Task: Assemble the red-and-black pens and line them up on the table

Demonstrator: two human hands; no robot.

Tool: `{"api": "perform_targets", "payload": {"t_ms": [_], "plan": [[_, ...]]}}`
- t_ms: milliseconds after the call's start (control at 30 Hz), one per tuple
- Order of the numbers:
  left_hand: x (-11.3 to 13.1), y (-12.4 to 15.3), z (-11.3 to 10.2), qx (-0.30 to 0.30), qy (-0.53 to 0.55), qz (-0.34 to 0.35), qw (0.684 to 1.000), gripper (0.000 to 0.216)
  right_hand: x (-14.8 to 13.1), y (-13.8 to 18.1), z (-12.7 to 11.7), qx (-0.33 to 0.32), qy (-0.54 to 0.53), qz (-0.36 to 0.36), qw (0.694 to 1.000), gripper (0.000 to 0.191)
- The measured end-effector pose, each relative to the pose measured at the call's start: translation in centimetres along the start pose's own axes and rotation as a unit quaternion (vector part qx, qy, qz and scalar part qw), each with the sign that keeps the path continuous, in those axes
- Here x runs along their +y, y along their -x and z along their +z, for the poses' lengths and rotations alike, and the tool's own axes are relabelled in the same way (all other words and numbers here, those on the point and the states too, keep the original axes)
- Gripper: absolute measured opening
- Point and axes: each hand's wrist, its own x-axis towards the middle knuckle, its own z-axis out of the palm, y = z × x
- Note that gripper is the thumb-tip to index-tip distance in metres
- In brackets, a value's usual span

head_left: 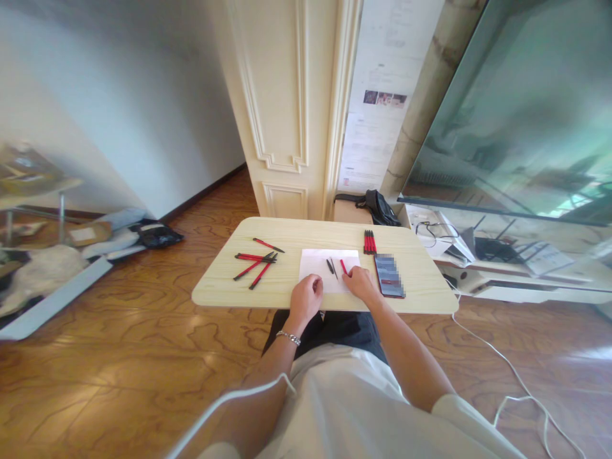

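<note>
Three thin parts show over the white paper [310, 261] in front of you: a black piece [329, 266], a dark rod [334, 268] and a red tube [343, 264]. Your right hand [362, 284] pinches the near end of the red tube. I can't tell if the tube touches the paper. Your left hand [306, 296] is curled at the paper's near edge, and I can't tell if it holds anything.

The rod and the black piece lie just left of the tube, ahead of the gap between your hands. All three parts run nearly the same way, with their far ends tipped a bit to the left. Your right hand is nearer to the rod. Loose pens [258, 264] lie to the left, and the phone [389, 275] is just right of your right hand.
</note>
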Motion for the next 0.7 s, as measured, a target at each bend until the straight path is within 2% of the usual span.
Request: {"api": "perform_targets", "payload": {"t_ms": [167,300,400,533,700], "plan": [[0.0,0.0,0.0,-0.005,0.009,0.002,1.000,0.015,0.2,0.0,-0.7,-0.001,-0.023,0.007,1.000,0.031],[0.1,0.0,-0.2,0.010,0.067,-0.005,0.998,0.013,0.7,0.5,-1.3,0.010,-0.131,0.014,0.991,0.035],[0.5,0.1,-0.6,0.033,0.139,-0.023,0.989,0.014,0.8,1.5,-1.2,0.000,-0.254,0.007,0.967,0.039],[1.9,0.4,-0.8,0.056,0.218,-0.062,0.972,0.023,-0.4,3.7,-0.8,-0.051,-0.386,-0.047,0.920,0.039],[3.5,0.5,0.0,0.013,0.358,-0.109,0.927,0.041,-2.6,6.1,-0.2,-0.116,-0.455,-0.101,0.877,0.032]]}}
